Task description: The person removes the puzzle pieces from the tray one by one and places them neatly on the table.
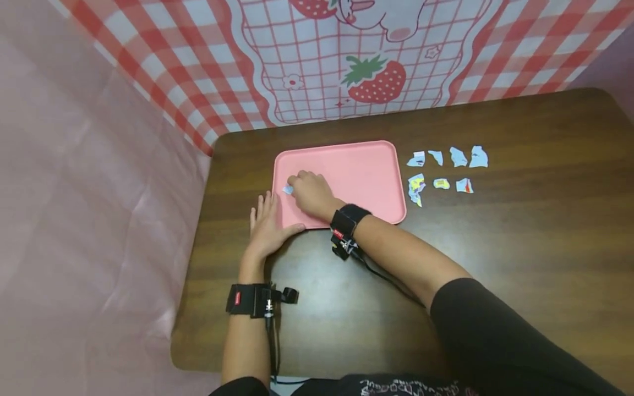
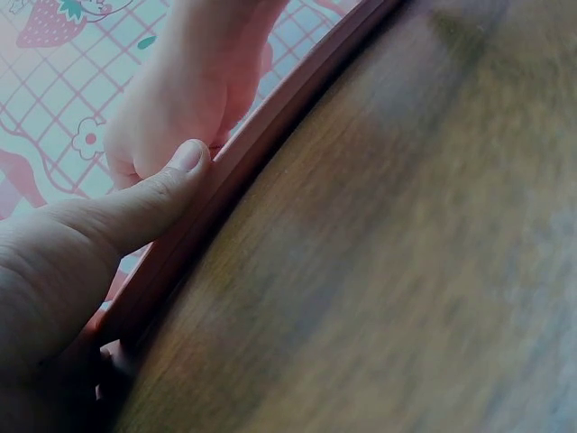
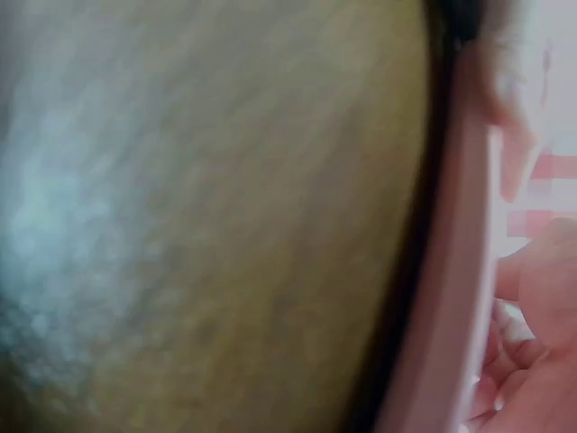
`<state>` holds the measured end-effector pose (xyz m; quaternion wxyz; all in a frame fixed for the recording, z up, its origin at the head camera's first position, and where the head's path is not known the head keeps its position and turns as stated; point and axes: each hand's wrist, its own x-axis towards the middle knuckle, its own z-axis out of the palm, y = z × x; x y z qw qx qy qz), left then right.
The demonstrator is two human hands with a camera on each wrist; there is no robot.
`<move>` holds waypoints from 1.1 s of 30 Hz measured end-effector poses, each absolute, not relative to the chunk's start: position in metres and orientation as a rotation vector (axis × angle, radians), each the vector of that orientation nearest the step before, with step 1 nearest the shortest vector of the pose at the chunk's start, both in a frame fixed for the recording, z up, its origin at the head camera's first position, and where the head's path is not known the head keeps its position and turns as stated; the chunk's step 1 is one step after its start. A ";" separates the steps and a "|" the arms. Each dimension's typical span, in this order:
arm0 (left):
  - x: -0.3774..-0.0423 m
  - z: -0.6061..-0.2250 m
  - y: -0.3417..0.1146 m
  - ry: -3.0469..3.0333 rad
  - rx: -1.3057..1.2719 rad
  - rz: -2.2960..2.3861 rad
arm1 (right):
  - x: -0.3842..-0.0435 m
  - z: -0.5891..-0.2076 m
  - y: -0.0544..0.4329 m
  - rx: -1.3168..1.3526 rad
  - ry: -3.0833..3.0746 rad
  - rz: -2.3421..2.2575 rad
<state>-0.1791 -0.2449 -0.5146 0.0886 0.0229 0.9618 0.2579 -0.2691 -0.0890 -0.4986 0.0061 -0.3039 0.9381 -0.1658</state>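
A pink tray (image 1: 356,176) lies on the wooden table. Over its left part my right hand (image 1: 313,195) bends down with curled fingers, pinching a small light-blue paper scrap (image 1: 288,189) that sticks out past the fingertips. The right wrist view shows these curled fingers (image 3: 509,361) just behind the tray's rim. My left hand (image 1: 267,228) spreads around the tray's near left corner, its fingers straight along the left side. In the left wrist view, the left thumb (image 2: 171,185) rests on the near rim.
Right of the tray, several torn paper pieces lie in two rows, among them a piece with yellow print (image 1: 416,190) and one with a red mark (image 1: 464,186). A strawberry-print cloth (image 1: 297,66) hangs behind the table, and a pale pink curtain (image 1: 99,220) hangs at the left.
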 end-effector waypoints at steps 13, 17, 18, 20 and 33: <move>-0.184 -0.512 -0.245 2.855 0.079 0.771 | -0.266 -0.491 -0.075 -0.716 2.771 -0.804; -0.180 -0.514 -0.245 2.850 0.063 0.776 | -0.261 -0.493 -0.070 -0.705 2.740 -0.859; -0.179 -0.514 -0.245 2.849 0.060 0.778 | -0.260 -0.494 -0.068 -0.701 2.732 -0.866; -0.178 -0.515 -0.245 2.849 0.062 0.784 | -0.258 -0.495 -0.063 -0.687 2.727 -0.875; -0.178 -0.514 -0.246 2.846 0.070 0.788 | -0.256 -0.480 -0.026 -0.620 2.752 -1.026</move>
